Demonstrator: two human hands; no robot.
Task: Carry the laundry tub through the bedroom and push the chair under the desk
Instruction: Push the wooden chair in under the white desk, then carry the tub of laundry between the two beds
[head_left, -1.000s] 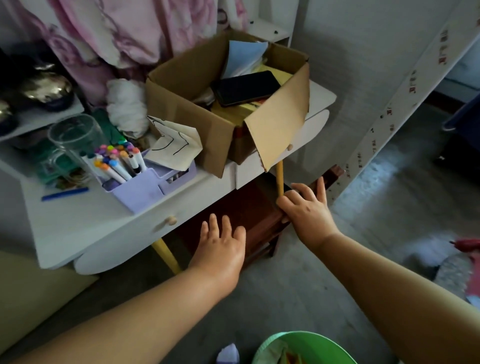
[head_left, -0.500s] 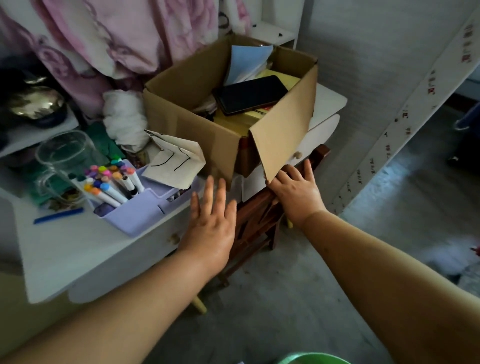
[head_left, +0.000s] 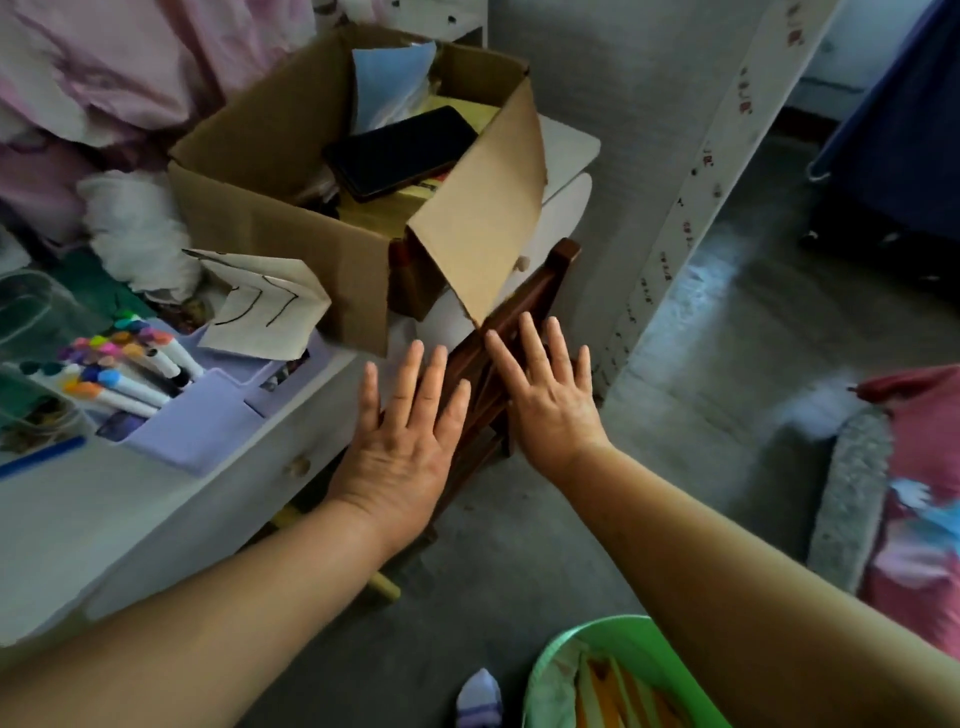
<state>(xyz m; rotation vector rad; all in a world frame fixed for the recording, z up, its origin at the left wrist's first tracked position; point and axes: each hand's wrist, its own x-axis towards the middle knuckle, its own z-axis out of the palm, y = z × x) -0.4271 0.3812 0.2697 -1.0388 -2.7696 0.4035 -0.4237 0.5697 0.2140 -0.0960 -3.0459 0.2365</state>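
Note:
The dark brown wooden chair (head_left: 540, 291) stands pushed in beneath the white desk (head_left: 93, 525), only its backrest showing at the desk's front edge. My left hand (head_left: 405, 441) and my right hand (head_left: 545, 395) hover flat over the backrest with fingers spread, holding nothing; whether they touch it I cannot tell. The green laundry tub (head_left: 618, 670) sits on the floor at the bottom, with yellow and white items inside.
On the desk sit an open cardboard box (head_left: 322, 208) with a black phone (head_left: 400, 150), a lilac organiser (head_left: 208, 410) of markers and folded paper. A white wall panel (head_left: 675, 156) is right of the chair. Bedding (head_left: 914, 499) lies at right. A sock (head_left: 480, 696) lies by the tub.
The chair slid in under the desk. Both hands came off its backrest and opened flat with fingers spread. The view tilted down, showing more of the tub.

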